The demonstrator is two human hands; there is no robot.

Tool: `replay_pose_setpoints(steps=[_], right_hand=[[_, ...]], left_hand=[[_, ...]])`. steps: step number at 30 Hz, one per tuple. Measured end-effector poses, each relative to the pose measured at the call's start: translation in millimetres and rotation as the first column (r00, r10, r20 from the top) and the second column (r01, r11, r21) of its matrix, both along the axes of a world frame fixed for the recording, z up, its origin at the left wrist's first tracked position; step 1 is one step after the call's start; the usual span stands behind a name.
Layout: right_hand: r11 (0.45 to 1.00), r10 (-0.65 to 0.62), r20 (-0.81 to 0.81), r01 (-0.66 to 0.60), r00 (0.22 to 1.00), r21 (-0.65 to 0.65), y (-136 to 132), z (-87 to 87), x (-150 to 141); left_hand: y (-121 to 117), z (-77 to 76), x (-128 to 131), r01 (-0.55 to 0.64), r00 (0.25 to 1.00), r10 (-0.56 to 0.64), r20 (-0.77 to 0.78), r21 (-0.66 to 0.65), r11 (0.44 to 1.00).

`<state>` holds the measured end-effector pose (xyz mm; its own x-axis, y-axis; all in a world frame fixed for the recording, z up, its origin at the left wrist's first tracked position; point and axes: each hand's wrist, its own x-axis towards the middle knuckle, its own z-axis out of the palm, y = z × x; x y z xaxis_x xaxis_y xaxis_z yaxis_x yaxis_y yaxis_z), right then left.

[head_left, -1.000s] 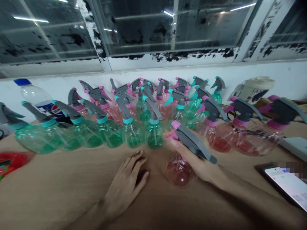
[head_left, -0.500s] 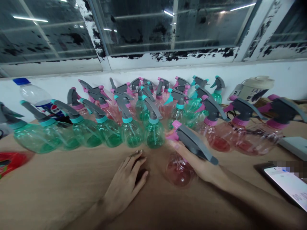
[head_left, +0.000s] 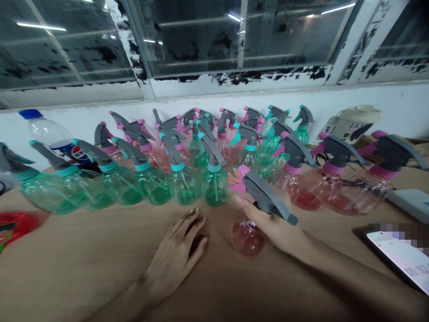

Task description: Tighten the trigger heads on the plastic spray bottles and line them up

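Observation:
A pink spray bottle (head_left: pixel 248 236) with a grey and pink trigger head stands on the wooden table in front of me. My right hand (head_left: pixel 273 221) wraps round its neck, the thumb and fingers closed just below the trigger head. To the left, my left hand (head_left: pixel 179 248) rests palm down on the tabletop, fingers stretched and slightly apart, holding nothing. Beyond the hands runs a front row of spray bottles: green ones, such as the green spray bottle (head_left: pixel 216 190), from the left to the middle, and pink ones, such as the nearest pink bottle (head_left: pixel 307 197), on the right.
More spray bottles crowd behind against the wall. A Pepsi bottle (head_left: pixel 45 127) stands back left, a red packet (head_left: pixel 20 226) lies at the left edge. On the right are a lit phone (head_left: pixel 400 257), a white box (head_left: pixel 410 201) and a cream container (head_left: pixel 355 120).
My right hand and the held spray bottle have shifted slightly left and away from me. The left hand stays in place.

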<state>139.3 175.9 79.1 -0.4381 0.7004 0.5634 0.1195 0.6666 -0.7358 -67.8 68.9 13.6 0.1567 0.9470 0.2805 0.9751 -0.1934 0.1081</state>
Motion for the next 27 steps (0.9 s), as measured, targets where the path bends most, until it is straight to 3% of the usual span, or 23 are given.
replay_pose_setpoints(steps=[7,15,21,27], right_hand=[[0.991,0.034,-0.005,-0.034,0.999,-0.128,1,7.5,0],[0.997,-0.010,-0.017,0.009,1.000,-0.083,0,8.6,1],[0.988,0.045,0.022,-0.041,0.999,-0.150,-1,12.8,2],[0.999,-0.005,0.012,0.005,1.000,-0.054,1,3.6,1]], left_hand=[[1,-1.2,-2,0.001,1.000,-0.001,-0.009,-0.009,1.000],[1,-0.4,-1,0.009,1.000,-0.009,0.002,0.008,1.000],[0,0.9,-1,0.013,1.000,-0.013,-0.002,0.008,1.000],[0,1.0,0,0.000,1.000,0.000,-0.008,0.003,1.000]])
